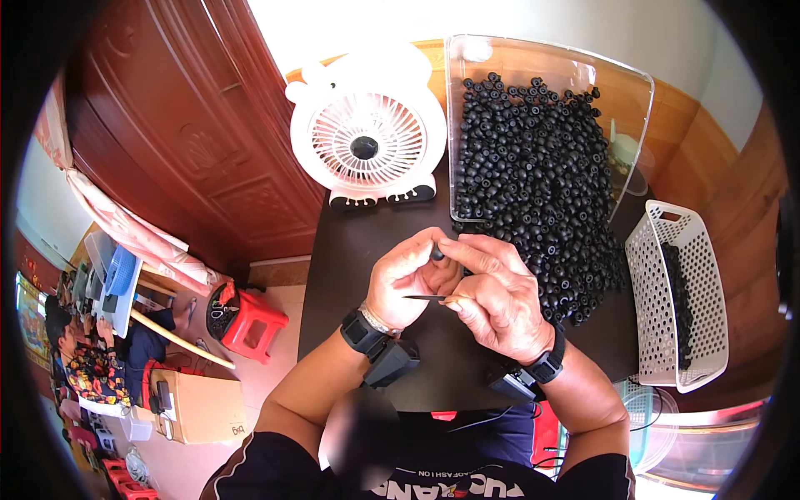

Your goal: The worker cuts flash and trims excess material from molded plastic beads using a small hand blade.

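Note:
My left hand [398, 282] is closed over the dark table, its fingertips pinching a small black round piece [437, 252]. Beside it, the index finger of my right hand [500, 304] reaches to the same piece. A thin, dark, pointed blade-like tool [425, 297] sticks out from between my right thumb and fingers, its tip toward my left palm. A large heap of similar black pieces [533, 158], hollow in the middle, spills out of a clear plastic bin [451, 133] onto the table, close to my right hand.
A white animal-shaped fan [365, 125] stands behind my hands. To the right is a white perforated basket [658, 292] with black pieces inside. The dark tabletop [333, 275] ends near my body. At far left, another person [100, 367] sits beyond a red stool [257, 325] and a cardboard box [204, 404].

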Available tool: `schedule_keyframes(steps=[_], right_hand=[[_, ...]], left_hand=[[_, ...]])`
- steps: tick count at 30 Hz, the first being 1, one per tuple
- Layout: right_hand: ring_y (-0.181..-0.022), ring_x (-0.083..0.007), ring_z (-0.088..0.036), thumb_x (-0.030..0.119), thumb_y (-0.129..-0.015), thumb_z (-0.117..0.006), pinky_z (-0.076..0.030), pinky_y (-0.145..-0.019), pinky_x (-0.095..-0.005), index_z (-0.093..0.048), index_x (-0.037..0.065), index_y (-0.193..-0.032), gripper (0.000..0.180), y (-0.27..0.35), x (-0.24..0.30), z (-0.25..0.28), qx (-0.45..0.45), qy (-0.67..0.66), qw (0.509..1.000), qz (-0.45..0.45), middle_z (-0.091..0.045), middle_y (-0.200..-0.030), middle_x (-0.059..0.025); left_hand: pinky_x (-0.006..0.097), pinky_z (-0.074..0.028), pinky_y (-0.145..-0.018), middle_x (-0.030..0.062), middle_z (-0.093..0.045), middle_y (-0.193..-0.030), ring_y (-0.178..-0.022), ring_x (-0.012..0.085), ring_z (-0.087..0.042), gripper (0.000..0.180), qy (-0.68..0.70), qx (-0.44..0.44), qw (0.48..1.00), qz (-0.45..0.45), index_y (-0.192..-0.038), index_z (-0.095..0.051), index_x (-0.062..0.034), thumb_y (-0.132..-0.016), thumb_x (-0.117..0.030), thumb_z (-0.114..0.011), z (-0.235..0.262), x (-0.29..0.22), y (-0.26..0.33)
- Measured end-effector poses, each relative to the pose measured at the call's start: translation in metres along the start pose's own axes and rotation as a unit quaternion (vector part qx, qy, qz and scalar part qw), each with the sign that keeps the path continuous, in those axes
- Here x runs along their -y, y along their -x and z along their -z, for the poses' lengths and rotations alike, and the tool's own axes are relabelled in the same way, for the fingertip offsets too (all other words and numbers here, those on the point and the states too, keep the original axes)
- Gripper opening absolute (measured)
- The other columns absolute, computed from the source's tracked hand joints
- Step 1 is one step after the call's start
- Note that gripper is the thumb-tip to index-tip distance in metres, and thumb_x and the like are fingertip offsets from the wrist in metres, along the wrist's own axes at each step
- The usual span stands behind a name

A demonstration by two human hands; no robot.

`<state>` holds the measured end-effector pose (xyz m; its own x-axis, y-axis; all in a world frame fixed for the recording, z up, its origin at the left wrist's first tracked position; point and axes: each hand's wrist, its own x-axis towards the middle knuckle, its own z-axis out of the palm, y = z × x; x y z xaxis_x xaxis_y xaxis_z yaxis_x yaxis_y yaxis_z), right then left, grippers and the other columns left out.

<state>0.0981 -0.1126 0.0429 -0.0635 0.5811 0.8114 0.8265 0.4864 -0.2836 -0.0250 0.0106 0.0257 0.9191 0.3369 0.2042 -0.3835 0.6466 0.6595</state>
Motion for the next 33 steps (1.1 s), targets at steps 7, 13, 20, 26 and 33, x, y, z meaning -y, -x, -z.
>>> schedule_keyframes(steps=[7, 13, 20, 26, 33], right_hand=[[-0.109, -0.0300, -0.054, 0.016, -0.073, -0.071, -0.047, -0.088, -0.0391, -0.064, 0.004, -0.087, 0.020, -0.003, 0.006, 0.003, 0.024, 0.022, 0.999, 0.011, -0.058, -0.122, -0.0111], [-0.108, -0.0308, -0.055, 0.014, -0.074, -0.070, -0.047, -0.088, -0.0399, -0.063, 0.004, -0.086, 0.018, -0.001, 0.003, 0.002, 0.017, -0.002, 1.000, -0.005, -0.058, -0.120, -0.0118], [-0.102, -0.0301, -0.058, 0.014, -0.077, -0.069, -0.048, -0.087, -0.0395, -0.061, 0.005, -0.085, 0.015, -0.001, 0.007, 0.001, 0.014, -0.024, 1.000, 0.000, -0.062, -0.111, -0.0100], [-0.078, -0.0183, -0.060, 0.013, -0.089, -0.059, -0.049, -0.072, -0.0327, -0.055, 0.007, -0.080, 0.012, 0.007, 0.002, 0.001, -0.049, -0.249, 0.950, -0.184, -0.062, -0.082, -0.0038], [-0.047, -0.0058, -0.049, 0.022, -0.097, -0.049, -0.040, -0.042, -0.0180, -0.052, 0.004, -0.086, 0.021, 0.017, -0.014, -0.017, -0.132, -0.473, 0.796, -0.353, -0.056, -0.073, -0.0020]], left_hand=[[0.027, -0.039, -0.059, 0.0060, -0.047, -0.071, -0.062, 0.0166, -0.048, 0.030, -0.011, -0.027, 1.000, 0.010, -0.093, -0.047, -0.0004, -0.094, -0.030, -0.047, 0.000, -0.001, -0.001], [0.028, -0.040, -0.058, 0.0067, -0.048, -0.070, -0.062, 0.0172, -0.048, 0.031, -0.004, -0.003, 1.000, 0.003, -0.094, -0.047, -0.0001, -0.093, -0.031, -0.049, 0.003, 0.001, -0.001], [0.029, -0.041, -0.058, 0.0079, -0.049, -0.074, -0.060, 0.0177, -0.048, 0.029, -0.005, -0.021, 1.000, 0.012, -0.092, -0.047, -0.0008, -0.094, -0.030, -0.047, 0.010, 0.002, -0.003], [0.028, -0.042, -0.058, 0.0070, -0.049, -0.071, -0.060, 0.0169, -0.047, 0.029, -0.061, 0.043, 0.997, 0.013, -0.090, -0.050, 0.0008, -0.094, -0.028, -0.047, 0.008, 0.002, -0.004], [0.027, -0.041, -0.056, 0.0024, -0.046, -0.072, -0.062, 0.0121, -0.044, 0.033, -0.125, 0.050, 0.991, 0.025, -0.095, -0.055, 0.0051, -0.093, -0.028, -0.049, 0.002, 0.009, -0.002]])
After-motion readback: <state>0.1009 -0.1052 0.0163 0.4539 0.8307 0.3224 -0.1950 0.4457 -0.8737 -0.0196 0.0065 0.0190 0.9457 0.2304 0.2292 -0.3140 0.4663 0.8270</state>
